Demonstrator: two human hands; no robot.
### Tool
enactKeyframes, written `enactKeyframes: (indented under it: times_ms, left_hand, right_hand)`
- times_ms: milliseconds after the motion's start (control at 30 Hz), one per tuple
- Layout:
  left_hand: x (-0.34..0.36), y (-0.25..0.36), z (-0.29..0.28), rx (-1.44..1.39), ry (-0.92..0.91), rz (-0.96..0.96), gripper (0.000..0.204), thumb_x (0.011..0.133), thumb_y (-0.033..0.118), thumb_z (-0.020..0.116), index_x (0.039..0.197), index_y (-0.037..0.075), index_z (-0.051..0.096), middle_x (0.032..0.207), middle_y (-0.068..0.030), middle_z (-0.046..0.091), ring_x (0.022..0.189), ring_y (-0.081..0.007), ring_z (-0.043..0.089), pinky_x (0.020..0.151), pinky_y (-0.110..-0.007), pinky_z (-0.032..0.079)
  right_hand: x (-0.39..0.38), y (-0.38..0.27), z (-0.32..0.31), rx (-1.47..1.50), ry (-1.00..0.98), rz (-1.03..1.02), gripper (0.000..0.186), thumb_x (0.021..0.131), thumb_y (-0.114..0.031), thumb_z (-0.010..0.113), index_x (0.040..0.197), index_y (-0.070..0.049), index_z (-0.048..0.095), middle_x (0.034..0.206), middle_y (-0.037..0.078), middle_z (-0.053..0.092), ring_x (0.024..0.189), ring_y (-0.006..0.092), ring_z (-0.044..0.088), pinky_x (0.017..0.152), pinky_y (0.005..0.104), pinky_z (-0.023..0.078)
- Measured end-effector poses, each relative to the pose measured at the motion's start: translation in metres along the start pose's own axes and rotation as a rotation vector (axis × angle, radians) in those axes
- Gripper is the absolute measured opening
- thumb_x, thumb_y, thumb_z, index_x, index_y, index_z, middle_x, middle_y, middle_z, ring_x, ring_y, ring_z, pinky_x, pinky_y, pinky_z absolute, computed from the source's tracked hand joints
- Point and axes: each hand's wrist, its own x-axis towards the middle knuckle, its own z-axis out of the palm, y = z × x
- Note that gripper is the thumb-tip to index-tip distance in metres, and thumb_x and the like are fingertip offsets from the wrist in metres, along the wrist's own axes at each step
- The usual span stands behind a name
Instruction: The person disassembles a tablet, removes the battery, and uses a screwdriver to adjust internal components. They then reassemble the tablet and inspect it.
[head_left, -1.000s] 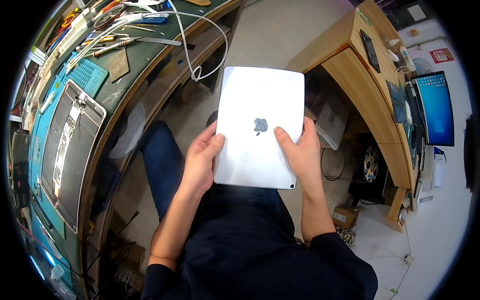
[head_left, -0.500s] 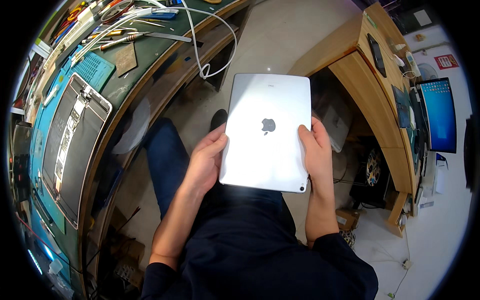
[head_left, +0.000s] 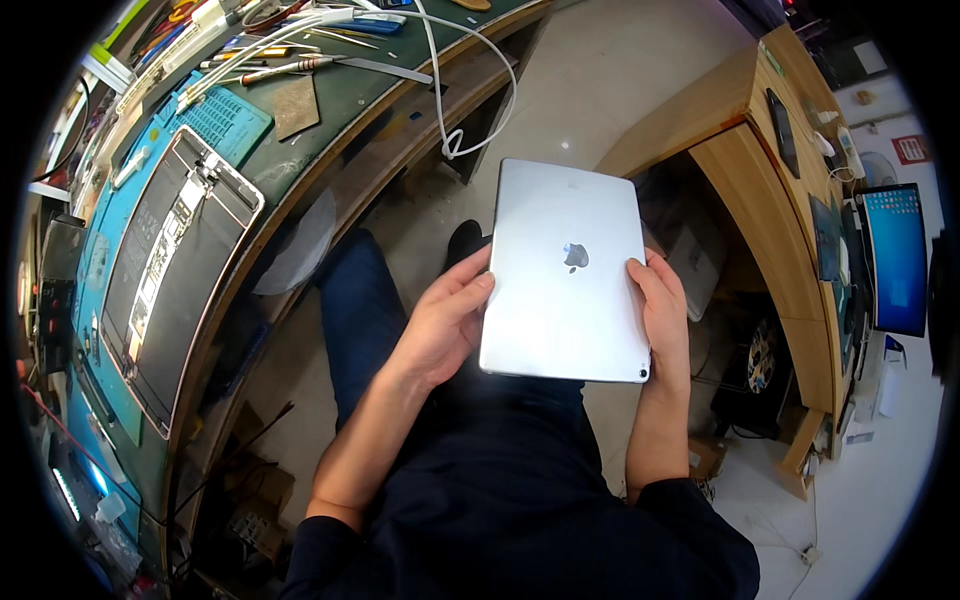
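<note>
Between my two hands is a silver tablet (head_left: 560,310), its plain back toward me, with a dark logo in the middle and a small camera at the lower right corner. My left hand (head_left: 450,320) grips the left edge, thumb along the side and fingers behind. On the opposite edge my right hand (head_left: 664,310) holds on, thumb resting on the back and the other fingers mostly hidden. The tablet is above my lap, touching no bench. An opened tablet housing (head_left: 180,280), with its inner parts exposed, lies on the bench to my left.
The green-topped workbench (head_left: 350,110) carries a blue mat (head_left: 100,230), hand tools, a brown square plate (head_left: 296,107) and a white cable (head_left: 513,90) looping over its edge. To the right stands a wooden desk (head_left: 700,100) with a monitor (head_left: 893,260). Boxes lie beneath the bench.
The whole scene has shifted rightward in the picture. The tablet has tilted slightly, its top edge now slanting down to the right. Both hands keep their hold on it.
</note>
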Motion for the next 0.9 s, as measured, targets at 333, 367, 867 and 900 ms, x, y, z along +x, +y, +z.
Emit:
enactKeyframes:
  times_ms: [333, 367, 867, 900]
  left_hand:
    - [0.001, 0.002, -0.001, 0.015, 0.024, -0.011, 0.057, 0.108, 0.019, 0.057, 0.155, -0.007, 0.041, 0.145, -0.0156, 0.060, 0.131, -0.0223, 0.058, 0.112, -0.036, 0.045]
    - [0.002, 0.001, 0.001, 0.017, 0.025, -0.014, 0.056, 0.108, 0.019, 0.057, 0.155, -0.008, 0.041, 0.145, -0.0158, 0.060, 0.131, -0.0225, 0.058, 0.113, -0.036, 0.045]
    - [0.005, -0.002, -0.009, 0.133, 0.099, -0.009, 0.054, 0.110, 0.020, 0.052, 0.154, -0.010, 0.042, 0.147, -0.0186, 0.058, 0.133, -0.0248, 0.056, 0.114, -0.036, 0.043]
    - [0.005, -0.002, -0.008, 0.134, 0.103, -0.010, 0.054, 0.110, 0.019, 0.052, 0.154, -0.010, 0.042, 0.147, -0.0188, 0.058, 0.133, -0.0250, 0.056, 0.114, -0.036, 0.043]
  right_hand:
    - [0.012, 0.014, -0.007, 0.082, -0.111, 0.081, 0.034, 0.103, -0.015, 0.054, 0.129, 0.006, 0.063, 0.108, 0.011, 0.073, 0.091, 0.0141, 0.069, 0.079, 0.0256, 0.054]
    - [0.011, 0.012, -0.006, 0.089, -0.102, 0.080, 0.034, 0.104, -0.015, 0.054, 0.129, 0.006, 0.063, 0.109, 0.011, 0.073, 0.091, 0.0141, 0.069, 0.080, 0.0258, 0.055]
    - [-0.006, 0.001, 0.013, 0.088, -0.006, 0.004, 0.037, 0.105, -0.015, 0.055, 0.136, 0.005, 0.057, 0.118, 0.011, 0.069, 0.101, 0.0146, 0.066, 0.087, 0.0281, 0.053]
    - [-0.007, -0.001, 0.014, 0.087, -0.009, 0.000, 0.037, 0.105, -0.015, 0.055, 0.136, 0.005, 0.057, 0.118, 0.011, 0.069, 0.101, 0.0145, 0.066, 0.087, 0.0281, 0.053]
